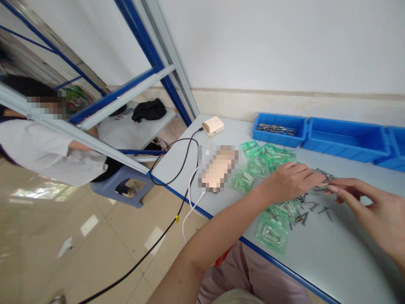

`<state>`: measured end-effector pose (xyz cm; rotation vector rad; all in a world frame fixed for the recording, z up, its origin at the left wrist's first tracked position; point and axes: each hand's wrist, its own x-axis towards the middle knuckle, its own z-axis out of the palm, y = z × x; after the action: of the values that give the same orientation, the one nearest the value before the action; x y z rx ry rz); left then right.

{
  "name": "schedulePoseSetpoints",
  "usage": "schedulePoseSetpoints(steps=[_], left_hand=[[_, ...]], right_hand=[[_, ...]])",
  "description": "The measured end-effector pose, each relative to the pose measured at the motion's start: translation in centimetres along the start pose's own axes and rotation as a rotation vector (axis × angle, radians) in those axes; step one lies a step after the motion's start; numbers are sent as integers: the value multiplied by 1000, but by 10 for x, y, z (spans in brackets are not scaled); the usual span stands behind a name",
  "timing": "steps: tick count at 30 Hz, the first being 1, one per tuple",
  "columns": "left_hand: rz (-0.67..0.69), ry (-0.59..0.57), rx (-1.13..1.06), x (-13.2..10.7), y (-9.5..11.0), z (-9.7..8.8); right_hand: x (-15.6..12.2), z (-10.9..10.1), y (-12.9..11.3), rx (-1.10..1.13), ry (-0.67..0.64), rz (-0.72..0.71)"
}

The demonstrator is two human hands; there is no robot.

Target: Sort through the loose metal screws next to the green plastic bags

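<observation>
Evidently, the table [322, 257], flanked by tiled floor [110, 251], is lined with bins [344, 150] and strewn with packets [271, 235] and fasteners [304, 218]; over these, the left hand [292, 181] and right hand [363, 198] are held close together; whether anything is gripped cannot be told

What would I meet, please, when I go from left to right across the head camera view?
Co-worker's white shirt → black cloth bundle → cream-coloured device with a cable → left hand → right hand.
</observation>
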<state>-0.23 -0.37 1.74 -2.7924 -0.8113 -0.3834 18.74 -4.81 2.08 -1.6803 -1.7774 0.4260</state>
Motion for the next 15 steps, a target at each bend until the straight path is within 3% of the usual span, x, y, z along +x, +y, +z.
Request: schedulePoseSetpoints(steps=[7, 15], left_hand=[[-26, 45, -82, 2, 1, 8], [-1, 32, -69, 1, -1, 3]], right_hand=[[-2, 0, 4, -45, 44, -37], [0, -2, 1, 21, 33, -11]])
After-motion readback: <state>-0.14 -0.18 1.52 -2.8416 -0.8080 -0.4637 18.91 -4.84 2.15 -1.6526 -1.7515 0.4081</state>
